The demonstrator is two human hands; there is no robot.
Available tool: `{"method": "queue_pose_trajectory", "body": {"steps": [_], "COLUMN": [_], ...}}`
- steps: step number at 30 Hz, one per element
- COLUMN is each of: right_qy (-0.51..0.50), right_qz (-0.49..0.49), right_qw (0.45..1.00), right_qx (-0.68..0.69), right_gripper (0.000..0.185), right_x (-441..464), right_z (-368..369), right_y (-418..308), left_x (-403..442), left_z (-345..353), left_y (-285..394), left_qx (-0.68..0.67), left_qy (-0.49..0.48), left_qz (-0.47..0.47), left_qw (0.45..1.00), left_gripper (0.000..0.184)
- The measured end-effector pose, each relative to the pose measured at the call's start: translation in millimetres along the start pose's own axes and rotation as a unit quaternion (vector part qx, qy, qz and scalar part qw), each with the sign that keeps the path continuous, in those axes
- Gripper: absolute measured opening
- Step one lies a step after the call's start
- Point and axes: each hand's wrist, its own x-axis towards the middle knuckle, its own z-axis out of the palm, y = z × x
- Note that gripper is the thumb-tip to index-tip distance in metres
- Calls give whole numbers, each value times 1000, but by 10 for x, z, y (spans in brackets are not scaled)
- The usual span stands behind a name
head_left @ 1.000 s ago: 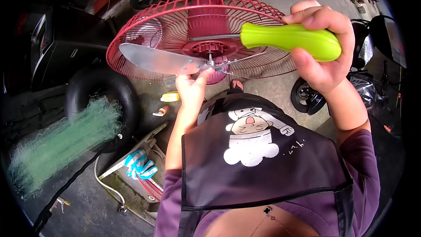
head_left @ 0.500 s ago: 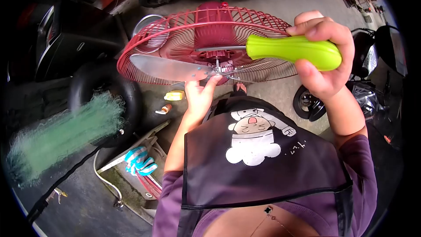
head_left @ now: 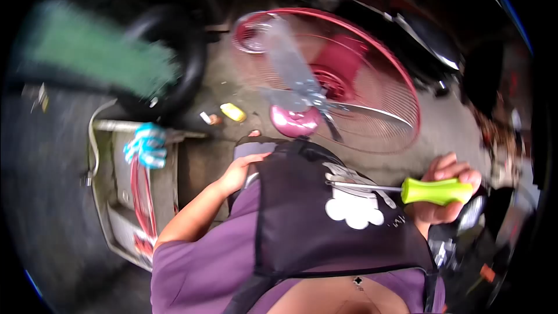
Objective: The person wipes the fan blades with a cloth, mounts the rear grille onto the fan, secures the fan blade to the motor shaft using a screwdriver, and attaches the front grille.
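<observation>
My right hand [head_left: 444,189] is closed around the lime-green handle of a screwdriver [head_left: 436,192]. Its thin metal shaft points left across my black apron [head_left: 343,244]. On my lap beside the apron's left edge lies my left hand [head_left: 244,171], fingers stretched out and slightly blurred, holding nothing I can see. Ahead of me stands a red fan with a round wire cage [head_left: 401,75]. Its grey blades [head_left: 288,52] are uncovered at the front, and a shiny pink base [head_left: 295,121] shows beneath. Neither hand touches the fan.
At left are a green bristly bundle [head_left: 99,49] and a black inner tube [head_left: 195,58]. A blue-and-white striped glove [head_left: 146,145] lies on a worn basin-like frame [head_left: 110,221]. A small yellow item [head_left: 232,111] is on the floor. Dark motorbike parts [head_left: 424,38] stand behind the fan.
My left hand has left the fan's blade hub and dropped to my lap. The screwdriver has come away from the fan, lowered in my right hand. The view has turned.
</observation>
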Motion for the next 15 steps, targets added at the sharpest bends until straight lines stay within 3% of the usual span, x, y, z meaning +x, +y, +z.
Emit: {"method": "queue_pose_trajectory", "body": {"steps": [3, 5, 8, 9, 12, 15], "right_qy": [-64, -68, -164, -176, -215, -252], "right_qz": [11, 25, 38, 48, 78, 110], "right_qw": [996, 989, 970, 960, 936, 917], "right_qx": [65, 125, 174, 213, 267, 288], "right_gripper": [52, 54, 57, 57, 57, 57], "right_x": [-132, -197, -230, -271, -370, -463], "right_z": [56, 211, 160, 306, 513, 759], "right_y": [219, 340, 607, 608, 614, 508], "left_x": [-348, -673, -988, -1083, -1409, -1665], "left_z": [230, 495, 838, 768, 891, 870], "left_y": [-17, -26, -386, -733, -1034, -1274], "left_qx": [294, 229, 66, 52, 34, 19], "left_qy": [170, 273, 361, 351, 443, 501], "left_qz": [29, -78, -40, -9, -44, -65], "left_qw": [940, 931, 929, 935, 895, 863], "left_gripper": [30, 28, 25, 41, 77, 73]}}
